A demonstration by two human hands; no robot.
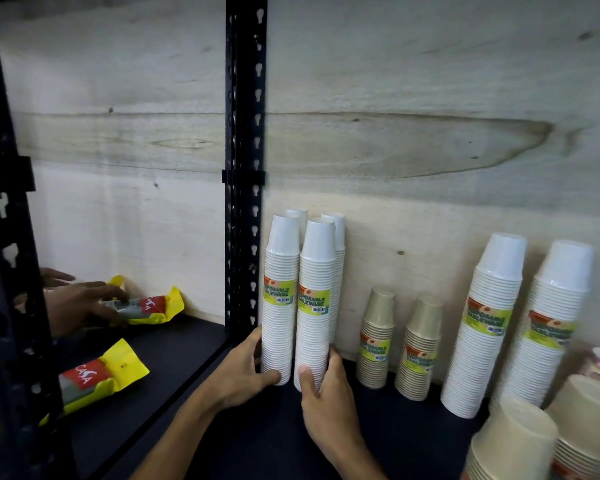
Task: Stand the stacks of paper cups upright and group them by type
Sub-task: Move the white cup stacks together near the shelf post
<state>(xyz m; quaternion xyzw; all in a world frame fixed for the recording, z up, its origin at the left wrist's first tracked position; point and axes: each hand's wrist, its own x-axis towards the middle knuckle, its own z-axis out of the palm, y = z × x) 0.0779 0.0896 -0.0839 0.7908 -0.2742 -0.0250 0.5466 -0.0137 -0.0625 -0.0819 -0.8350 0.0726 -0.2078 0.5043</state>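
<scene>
Most stacks stand sorted; left hand and right hand grasp two white stacks (brown tubs remain).

Dim overall; light falls on the plywood back wall, left side dark. Wide-angle bending at edges, bottom-right bowls blurred.
</scene>
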